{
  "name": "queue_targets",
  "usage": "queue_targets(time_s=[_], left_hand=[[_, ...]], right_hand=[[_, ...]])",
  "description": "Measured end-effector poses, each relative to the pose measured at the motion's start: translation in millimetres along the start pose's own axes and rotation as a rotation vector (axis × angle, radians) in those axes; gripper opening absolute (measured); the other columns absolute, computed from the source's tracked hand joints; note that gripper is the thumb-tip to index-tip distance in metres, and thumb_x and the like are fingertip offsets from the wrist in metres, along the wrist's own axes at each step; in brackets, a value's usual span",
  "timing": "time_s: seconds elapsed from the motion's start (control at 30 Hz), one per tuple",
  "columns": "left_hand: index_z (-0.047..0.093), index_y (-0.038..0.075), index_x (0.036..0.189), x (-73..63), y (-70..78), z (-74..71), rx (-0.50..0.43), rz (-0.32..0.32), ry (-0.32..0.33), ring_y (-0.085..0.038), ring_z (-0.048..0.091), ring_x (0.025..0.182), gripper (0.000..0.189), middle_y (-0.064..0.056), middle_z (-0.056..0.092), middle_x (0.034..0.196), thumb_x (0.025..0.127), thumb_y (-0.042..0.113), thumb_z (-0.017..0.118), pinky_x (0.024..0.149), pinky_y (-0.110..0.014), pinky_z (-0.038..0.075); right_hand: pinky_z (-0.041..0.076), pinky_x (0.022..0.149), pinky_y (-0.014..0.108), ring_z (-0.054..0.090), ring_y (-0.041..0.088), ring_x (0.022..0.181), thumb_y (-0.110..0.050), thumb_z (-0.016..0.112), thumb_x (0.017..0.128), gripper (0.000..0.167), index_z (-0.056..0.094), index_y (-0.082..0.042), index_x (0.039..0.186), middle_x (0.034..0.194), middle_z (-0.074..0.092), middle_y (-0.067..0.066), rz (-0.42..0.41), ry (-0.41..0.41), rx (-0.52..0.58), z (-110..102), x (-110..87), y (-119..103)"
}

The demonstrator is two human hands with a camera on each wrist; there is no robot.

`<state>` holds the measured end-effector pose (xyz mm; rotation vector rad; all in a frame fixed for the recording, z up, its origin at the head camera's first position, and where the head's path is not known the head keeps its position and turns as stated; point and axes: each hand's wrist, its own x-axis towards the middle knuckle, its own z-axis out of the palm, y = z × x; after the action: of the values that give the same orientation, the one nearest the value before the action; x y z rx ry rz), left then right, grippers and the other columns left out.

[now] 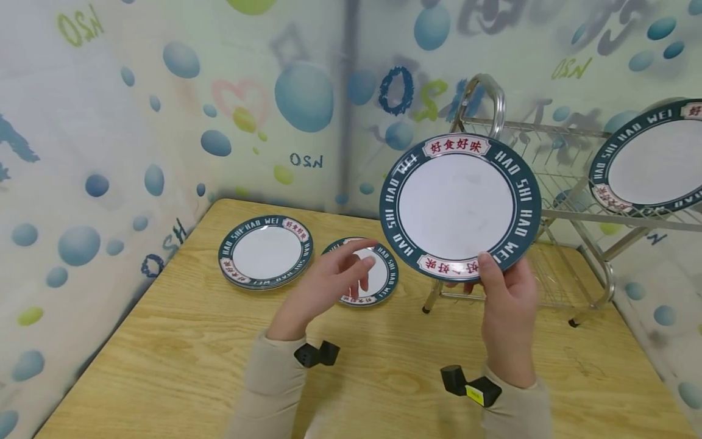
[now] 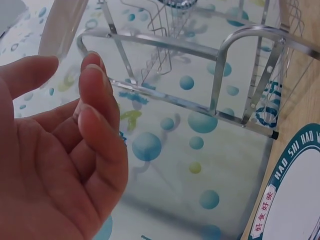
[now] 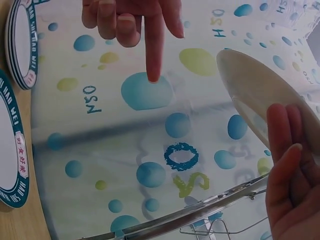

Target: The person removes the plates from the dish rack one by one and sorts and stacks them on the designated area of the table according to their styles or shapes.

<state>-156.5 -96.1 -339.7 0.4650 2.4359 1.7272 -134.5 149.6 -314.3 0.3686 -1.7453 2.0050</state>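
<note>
In the head view my right hand (image 1: 509,323) pinches a round white plate (image 1: 457,207) by its lower rim, thumb on the front and fingers behind. The plate is raised and tilted to face me, its dark green border printed with white letters and red characters. My left hand (image 1: 329,277) hovers left of it, holding nothing, fingers loosely bent. Behind that hand a matching plate (image 1: 382,277) lies on the table, partly hidden. The right wrist view shows the pale back of the held plate (image 3: 265,90) and the right hand's fingers (image 3: 280,130) against it.
A short stack of similar plates (image 1: 265,253) sits at the table's back left. At the right stands a metal wire rack (image 1: 496,100), with another plate (image 1: 658,161) leaning on its upper tier. Patterned walls (image 1: 307,158) border the wooden table (image 1: 181,347).
</note>
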Motion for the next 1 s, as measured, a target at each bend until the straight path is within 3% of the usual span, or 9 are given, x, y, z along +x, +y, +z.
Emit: queue_targets(time_s=[0.2,0.43,0.63,0.83,1.0], left_hand=[[0.042,0.040,0.126,-1.5,5.5,2.6,0.012,0.011,-0.018,-0.019,0.055,0.064,0.043,-0.006,0.058,0.073,0.085,0.054,0.046,0.058,-0.038,0.046],[0.039,0.034,0.129,-2.4,7.2,2.4,-0.024,0.016,-0.015,-0.020,0.056,0.064,0.049,-0.005,0.059,0.073,0.085,0.054,0.047,0.059,-0.038,0.044],[0.044,0.032,0.120,-5.0,15.4,1.9,-0.043,0.029,-0.023,-0.021,0.055,0.064,0.036,-0.008,0.059,0.073,0.088,0.048,0.046,0.056,-0.036,0.044],[0.046,0.021,0.118,-12.9,33.6,0.7,-0.072,0.046,-0.022,-0.026,0.055,0.066,0.029,-0.010,0.058,0.076,0.092,0.033,0.047,0.056,-0.034,0.044],[0.048,0.014,0.112,-13.8,37.9,0.5,-0.088,0.045,-0.007,-0.029,0.055,0.067,0.024,-0.013,0.058,0.078,0.093,0.029,0.046,0.058,-0.034,0.046]], right_hand=[[0.044,0.051,0.023,0.051,0.022,0.065,-0.011,0.050,0.091,0.031,0.048,-0.004,0.121,0.094,0.054,0.017,0.018,-0.018,-0.087,3,-0.6,-1],[0.044,0.051,0.024,0.054,0.024,0.063,-0.011,0.050,0.091,0.029,0.049,-0.001,0.117,0.088,0.058,0.015,0.038,-0.063,-0.111,6,-1.4,1],[0.043,0.051,0.024,0.053,0.023,0.059,-0.011,0.050,0.091,0.027,0.049,-0.002,0.116,0.084,0.059,0.014,0.050,-0.114,-0.126,10,-2.2,4],[0.044,0.052,0.023,0.054,0.021,0.060,-0.011,0.050,0.091,0.027,0.049,-0.001,0.116,0.084,0.060,0.012,0.060,-0.156,-0.175,13,-3.3,5],[0.044,0.051,0.024,0.057,0.022,0.060,-0.013,0.049,0.092,0.029,0.047,-0.003,0.118,0.084,0.060,0.012,0.084,-0.201,-0.193,14,-3.4,7]])
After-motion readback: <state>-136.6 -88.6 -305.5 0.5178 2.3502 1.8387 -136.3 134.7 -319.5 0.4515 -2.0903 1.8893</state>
